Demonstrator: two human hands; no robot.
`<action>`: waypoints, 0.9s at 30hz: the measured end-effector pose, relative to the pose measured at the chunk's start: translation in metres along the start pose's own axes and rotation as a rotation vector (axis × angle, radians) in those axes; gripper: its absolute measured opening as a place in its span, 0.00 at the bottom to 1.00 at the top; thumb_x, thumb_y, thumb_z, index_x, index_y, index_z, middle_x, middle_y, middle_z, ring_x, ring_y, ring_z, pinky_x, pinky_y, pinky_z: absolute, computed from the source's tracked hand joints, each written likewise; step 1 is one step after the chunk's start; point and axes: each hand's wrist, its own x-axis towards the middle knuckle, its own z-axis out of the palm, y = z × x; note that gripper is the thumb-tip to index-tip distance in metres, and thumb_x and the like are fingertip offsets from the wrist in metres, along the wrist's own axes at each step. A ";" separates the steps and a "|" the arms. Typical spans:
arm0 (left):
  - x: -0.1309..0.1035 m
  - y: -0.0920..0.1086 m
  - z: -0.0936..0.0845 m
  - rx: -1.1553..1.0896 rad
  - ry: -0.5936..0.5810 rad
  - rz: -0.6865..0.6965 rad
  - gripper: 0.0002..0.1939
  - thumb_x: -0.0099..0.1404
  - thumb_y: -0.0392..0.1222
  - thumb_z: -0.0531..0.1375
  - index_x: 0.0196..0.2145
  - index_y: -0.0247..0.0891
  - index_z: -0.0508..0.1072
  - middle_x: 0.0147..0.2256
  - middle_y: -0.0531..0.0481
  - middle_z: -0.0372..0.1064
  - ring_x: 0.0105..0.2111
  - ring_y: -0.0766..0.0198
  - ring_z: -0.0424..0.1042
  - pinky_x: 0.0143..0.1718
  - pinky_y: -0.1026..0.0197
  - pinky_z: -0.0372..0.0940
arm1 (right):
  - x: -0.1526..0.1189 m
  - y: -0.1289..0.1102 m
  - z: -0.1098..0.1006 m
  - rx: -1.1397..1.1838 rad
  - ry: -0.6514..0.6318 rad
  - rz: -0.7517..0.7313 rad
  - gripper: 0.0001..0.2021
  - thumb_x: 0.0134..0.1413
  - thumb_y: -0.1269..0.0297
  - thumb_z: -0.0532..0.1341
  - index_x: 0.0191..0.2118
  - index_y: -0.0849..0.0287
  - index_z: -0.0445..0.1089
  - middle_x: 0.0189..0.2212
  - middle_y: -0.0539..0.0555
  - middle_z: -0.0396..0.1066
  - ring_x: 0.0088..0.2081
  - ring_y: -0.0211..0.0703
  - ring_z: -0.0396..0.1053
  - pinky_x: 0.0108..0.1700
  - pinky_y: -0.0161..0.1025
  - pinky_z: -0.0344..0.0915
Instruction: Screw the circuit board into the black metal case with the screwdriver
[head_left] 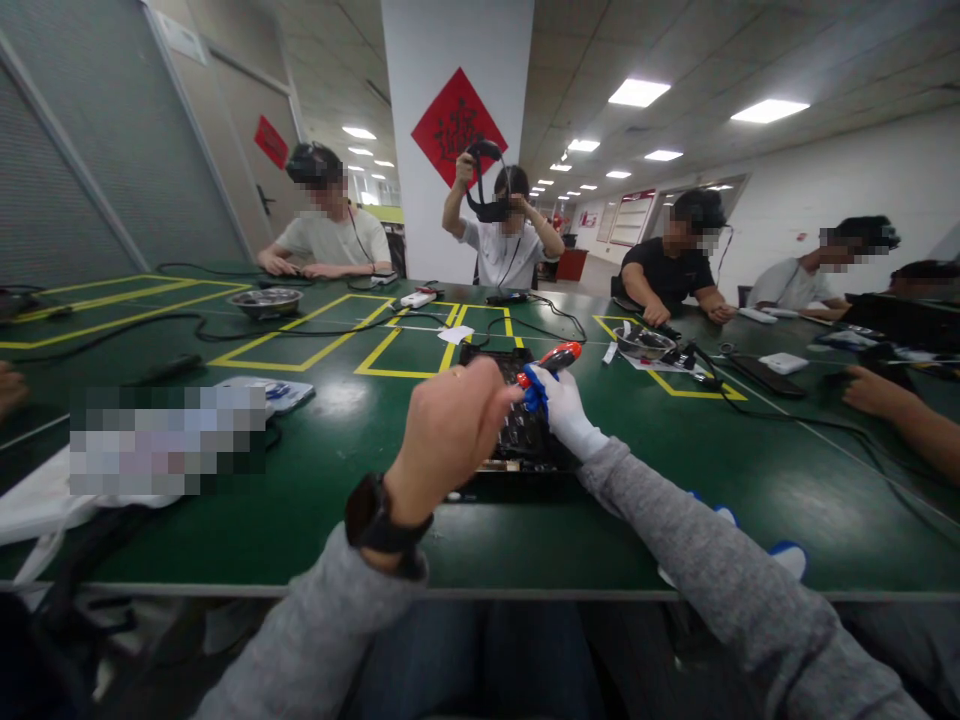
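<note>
My right hand (566, 405), in a white glove with blue on the fingers, is closed round a screwdriver (562, 356) with a red and black handle. Bare and with a black watch (384, 520) at its wrist, my left hand (456, 432) is closed in a pinch beside the glove. What its fingertips hold is hidden; a small red part shows between the two hands. Both hands are above an open black tool case (517, 435) on the green table (330, 540), and they cover much of it.
A blue and white glove (787, 560) lies by my right forearm. Metal bowls (266, 302) (643, 343), black cables and white paper (455, 335) are spread over the table. A plastic bag (172, 440) lies at left. Several people sit around, one lifting a headset (487, 190).
</note>
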 end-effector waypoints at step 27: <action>0.007 -0.152 0.063 -0.229 -0.476 -0.273 0.17 0.50 0.52 0.62 0.33 0.37 0.76 0.32 0.48 0.74 0.34 0.60 0.71 0.41 0.57 0.64 | -0.001 -0.005 0.001 0.188 0.110 -0.025 0.16 0.43 0.51 0.60 0.33 0.59 0.63 0.16 0.45 0.63 0.17 0.32 0.60 0.19 0.31 0.59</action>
